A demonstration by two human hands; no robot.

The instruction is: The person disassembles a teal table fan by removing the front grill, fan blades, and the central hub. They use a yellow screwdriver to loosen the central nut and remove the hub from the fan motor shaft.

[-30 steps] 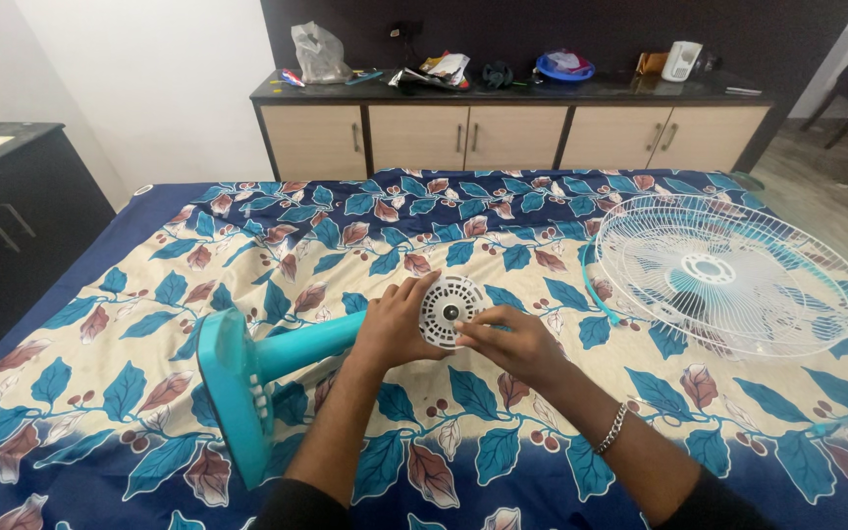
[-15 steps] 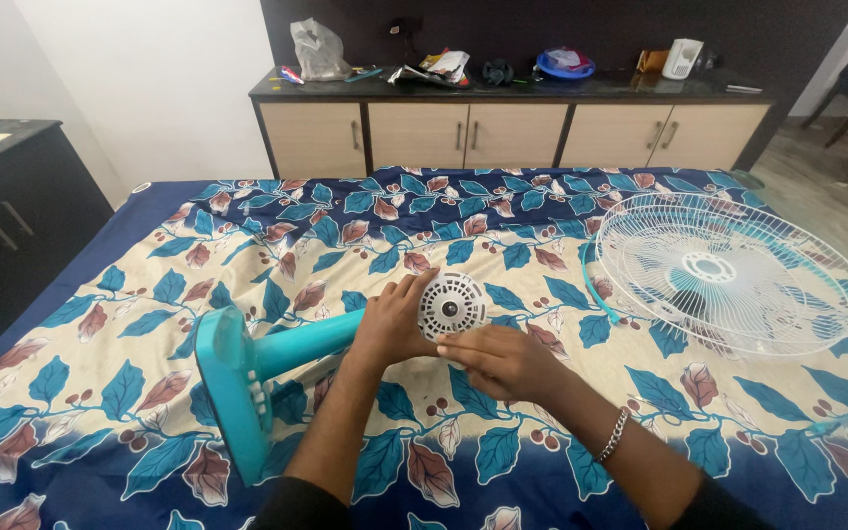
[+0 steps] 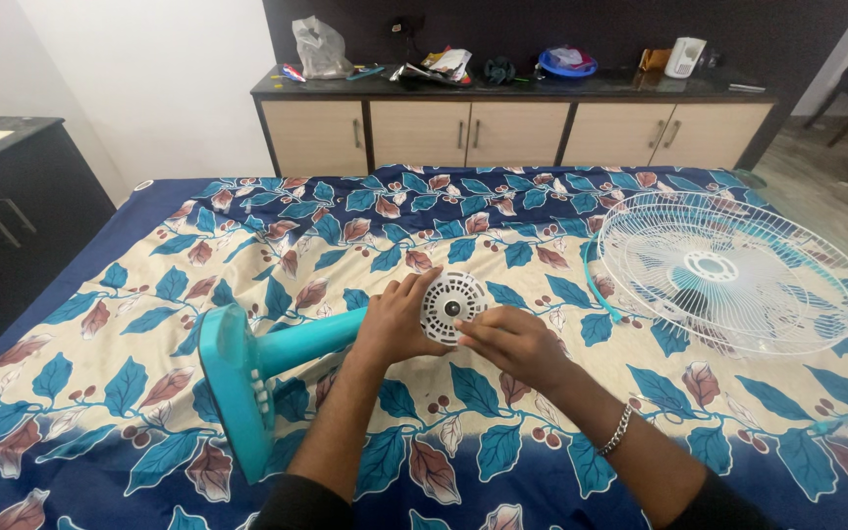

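My left hand (image 3: 399, 324) is closed around the white round motor head (image 3: 451, 307) of the turquoise fan stand (image 3: 277, 358), with the thumb and fingers on its left side, and it keeps the same grip as half a second ago. My right hand (image 3: 507, 344) holds nothing; its fingers are half curled and the fingertips (image 3: 465, 329) touch the lower right edge of the motor head. Half a second ago this hand was lower, under the motor head, and now it has come up a little to the rim, close to where it was one second ago. The fan stand lies on its side on the bed (image 3: 90, 324), on the sheet with blue leaves, with the flat base (image 3: 233, 388) standing up at the left and the motor head near the middle of the bed. It has not moved. The white wire fan guard (image 3: 733, 275) lies flat at the right, well apart from my hands, in the same place as before.
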